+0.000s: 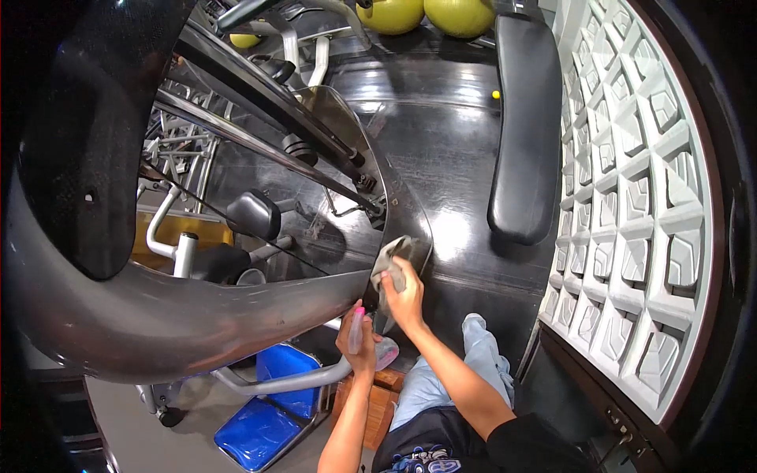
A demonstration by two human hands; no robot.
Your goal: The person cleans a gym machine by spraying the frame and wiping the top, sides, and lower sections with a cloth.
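Note:
My right hand (pixel 407 298) is closed around a grey cloth (pixel 388 258), which is pressed against the dark curved end of a gym machine's frame (pixel 406 213). Just below and to the left, my left hand (pixel 357 344) grips a clear spray bottle (pixel 386 354) with a pink nozzle. Its fingers hide part of the bottle. The machine's thick grey arm (pixel 236 315) sweeps in from the left and meets the frame beside both hands.
A long black padded bench (pixel 524 134) stands to the right, by a white panelled wall (pixel 631 181). Yellow exercise balls (pixel 460 16) sit at the back. Steel guide rods (pixel 260 146) run through the machine. A blue folding chair (pixel 260 430) and a wooden box (pixel 380 406) are below.

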